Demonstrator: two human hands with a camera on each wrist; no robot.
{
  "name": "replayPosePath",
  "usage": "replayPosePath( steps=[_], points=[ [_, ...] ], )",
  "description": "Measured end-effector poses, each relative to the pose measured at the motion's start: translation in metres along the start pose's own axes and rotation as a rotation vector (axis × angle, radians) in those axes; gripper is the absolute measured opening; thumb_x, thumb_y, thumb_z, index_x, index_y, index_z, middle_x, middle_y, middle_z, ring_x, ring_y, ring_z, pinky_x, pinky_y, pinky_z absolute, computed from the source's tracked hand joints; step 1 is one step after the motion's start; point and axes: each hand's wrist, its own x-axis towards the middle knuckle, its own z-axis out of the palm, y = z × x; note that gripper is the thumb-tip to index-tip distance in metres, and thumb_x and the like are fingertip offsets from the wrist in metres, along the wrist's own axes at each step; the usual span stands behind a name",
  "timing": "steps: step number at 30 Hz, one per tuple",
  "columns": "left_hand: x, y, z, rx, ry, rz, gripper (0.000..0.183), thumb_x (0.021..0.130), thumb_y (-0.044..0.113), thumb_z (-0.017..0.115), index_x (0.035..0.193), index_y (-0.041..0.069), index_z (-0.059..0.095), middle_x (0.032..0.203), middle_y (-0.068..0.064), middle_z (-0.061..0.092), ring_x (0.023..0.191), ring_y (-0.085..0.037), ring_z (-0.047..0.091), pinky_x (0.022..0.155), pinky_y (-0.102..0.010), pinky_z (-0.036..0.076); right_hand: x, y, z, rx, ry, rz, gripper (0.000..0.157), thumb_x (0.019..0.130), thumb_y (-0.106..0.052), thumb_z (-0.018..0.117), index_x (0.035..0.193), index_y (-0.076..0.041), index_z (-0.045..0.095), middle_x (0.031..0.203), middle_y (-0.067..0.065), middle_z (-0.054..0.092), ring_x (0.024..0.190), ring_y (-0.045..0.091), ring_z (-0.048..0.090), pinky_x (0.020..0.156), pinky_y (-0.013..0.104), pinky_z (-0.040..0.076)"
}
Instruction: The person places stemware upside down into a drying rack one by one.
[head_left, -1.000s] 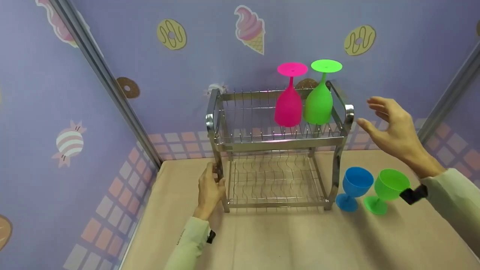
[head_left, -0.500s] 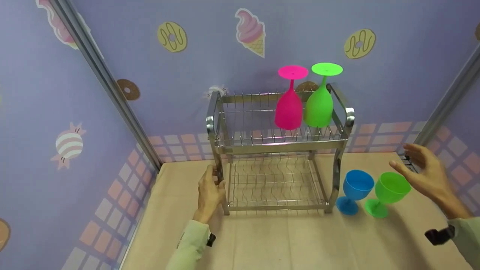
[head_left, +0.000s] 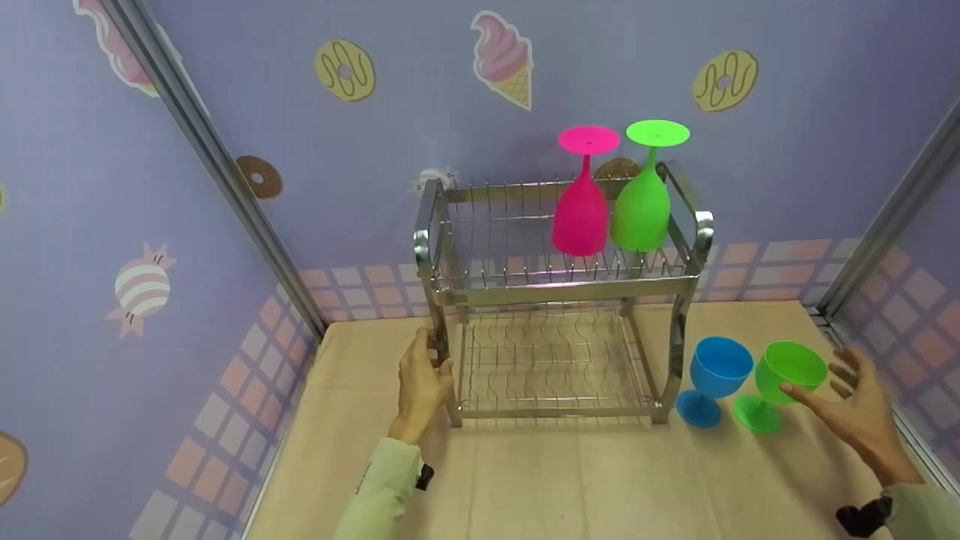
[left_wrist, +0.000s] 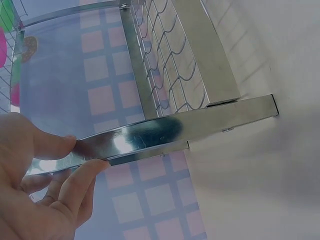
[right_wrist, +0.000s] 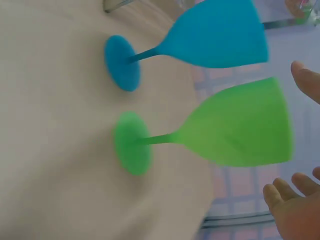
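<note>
My left hand (head_left: pixel 421 386) grips the left front leg of a two-tier metal dish rack (head_left: pixel 570 291); the left wrist view has thumb and fingers pinching the flat bar (left_wrist: pixel 135 137). On the right, my right hand (head_left: pixel 862 412) is spread around the bowl of an upright green goblet (head_left: pixel 791 367), thumb on the near side and fingers on the far side. In the right wrist view a gap shows between the fingers and the green bowl. Just left of it stands an upright blue goblet (head_left: pixel 720 367). Upside down on the top tier are a pink goblet (head_left: pixel 581 214) and another green goblet (head_left: pixel 642 210).
The rack's lower tier (head_left: pixel 551 360) has wavy wire rows. A beige cloth (head_left: pixel 525 480) covers the table. Purple patterned walls (head_left: pixel 420 75) close in the back and sides, with metal posts (head_left: pixel 217 165) at the corners.
My right hand has come down from beside the rack's top tier, first out to the right, then in to the upright green goblet. The left hand keeps its grip on the leg.
</note>
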Motion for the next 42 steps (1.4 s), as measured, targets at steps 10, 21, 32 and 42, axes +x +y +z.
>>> replayPosePath(
  steps=[10, 21, 32, 42],
  points=[
    [0.001, 0.0, 0.001, -0.014, -0.006, -0.025, 0.048, 0.087, -0.019, 0.073, 0.126, 0.003, 0.058, 0.116, -0.02, 0.068, 0.101, -0.041, 0.076, 0.083, -0.042, 0.069, -0.001, 0.028, 0.048, 0.105, -0.018, 0.149, 0.114, 0.095, -0.035, 0.084, 0.168, 0.0, 0.004, 0.167, 0.034, 0.024, 0.152, 0.06, 0.031, 0.122, 0.07, 0.034],
    [-0.001, -0.003, -0.007, -0.076, -0.042, -0.007, 0.049, 0.09, -0.011, 0.075, 0.136, -0.003, 0.058, 0.125, -0.025, 0.068, 0.106, -0.044, 0.074, 0.09, -0.048, 0.067, 0.0, 0.006, 0.035, 0.129, 0.118, 0.03, 0.093, 0.092, -0.017, 0.087, 0.165, -0.012, 0.03, 0.142, -0.008, 0.05, 0.132, 0.008, 0.054, 0.098, 0.004, 0.049],
    [-0.008, 0.027, -0.026, -0.149, 0.026, 0.057, 0.047, 0.09, 0.004, 0.082, 0.133, -0.002, 0.061, 0.129, -0.023, 0.067, 0.112, -0.044, 0.069, 0.096, -0.057, 0.062, -0.012, -0.069, 0.012, 0.198, 0.245, -0.285, 0.096, 0.076, 0.018, 0.086, 0.159, -0.007, 0.044, 0.137, -0.015, 0.056, 0.124, -0.004, 0.057, 0.105, 0.004, 0.046],
    [-0.021, 0.068, -0.023, -0.264, -0.201, 0.139, 0.054, 0.095, 0.025, 0.083, 0.141, 0.009, 0.06, 0.137, -0.012, 0.066, 0.118, -0.035, 0.068, 0.099, -0.059, 0.061, -0.024, -0.124, 0.025, 0.113, 0.227, -0.664, 0.102, 0.055, 0.025, 0.092, 0.148, 0.001, 0.059, 0.143, 0.003, 0.066, 0.127, -0.005, 0.06, 0.104, 0.004, 0.047]
  ],
)
